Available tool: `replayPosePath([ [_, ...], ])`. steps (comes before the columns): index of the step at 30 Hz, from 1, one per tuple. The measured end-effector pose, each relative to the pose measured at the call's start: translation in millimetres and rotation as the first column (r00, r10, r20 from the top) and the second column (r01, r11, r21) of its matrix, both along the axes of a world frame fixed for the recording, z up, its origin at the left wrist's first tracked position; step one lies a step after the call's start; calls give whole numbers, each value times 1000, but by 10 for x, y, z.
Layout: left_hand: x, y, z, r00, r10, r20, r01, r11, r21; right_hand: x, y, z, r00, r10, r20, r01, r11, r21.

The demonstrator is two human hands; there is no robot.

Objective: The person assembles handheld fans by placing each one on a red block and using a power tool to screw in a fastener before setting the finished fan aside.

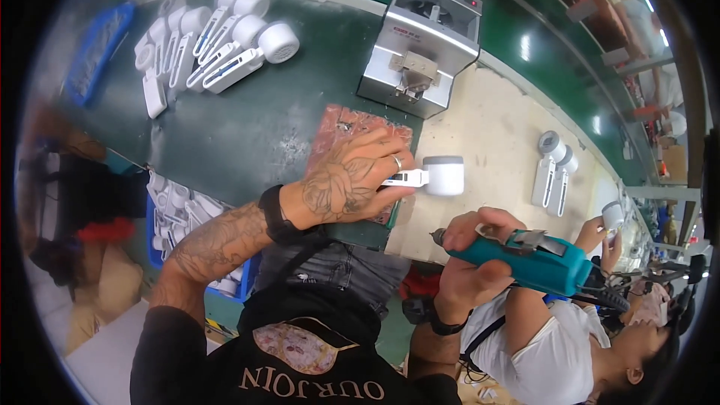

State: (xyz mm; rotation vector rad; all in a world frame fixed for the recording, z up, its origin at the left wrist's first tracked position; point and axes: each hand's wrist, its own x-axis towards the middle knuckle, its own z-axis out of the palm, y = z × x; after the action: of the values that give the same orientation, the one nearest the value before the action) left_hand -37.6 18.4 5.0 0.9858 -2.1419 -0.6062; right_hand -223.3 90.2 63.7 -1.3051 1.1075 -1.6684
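Note:
My left hand [352,176] is closed round the handle of a white handheld device [444,176] with a drum-shaped head and a grey rim. The device lies sideways over a reddish mat [330,129], its head pointing right. My palm and fingers cover most of the handle. In my right hand [471,266] is a teal electric screwdriver [551,264], its dark tip pointing left, a short way below the device's head and apart from it. A cord runs from its rear end toward the right.
Several similar white devices [232,37] lie at the far left, beside a blue tray [97,52]. A silver machine [424,41] stands at the back. Two more devices [555,172] lie at right. A blue crate [154,244] holds white parts. A co-worker [547,345] sits close on my right.

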Motion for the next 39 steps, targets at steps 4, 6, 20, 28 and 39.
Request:
replayPosePath([
  [4, 62, -17, 24, 996, -62, -64, 63, 998, 16, 111, -171, 148, 1000, 21, -7, -21, 997, -74],
  [6, 137, -96, 90, 994, -97, -48, 99, 994, 54, 118, -326, 181, 991, 100, 93, -92, 991, -93],
  [20, 363, -103, 5, 997, -13, 73, 14, 1000, -11, 710, -1668, 202, 994, 35, -106, -48, 991, -122],
  [28, 340, -115, -37, 999, -9, 50, 11, 999, -43, 751, -1710, 69, 993, 114, -30, -117, 986, -122],
  [39, 347, -101, -95, 995, 28, 97, -27, 1000, -12, 500, -1011, 118, 989, 144, -17, -144, 987, -64],
])
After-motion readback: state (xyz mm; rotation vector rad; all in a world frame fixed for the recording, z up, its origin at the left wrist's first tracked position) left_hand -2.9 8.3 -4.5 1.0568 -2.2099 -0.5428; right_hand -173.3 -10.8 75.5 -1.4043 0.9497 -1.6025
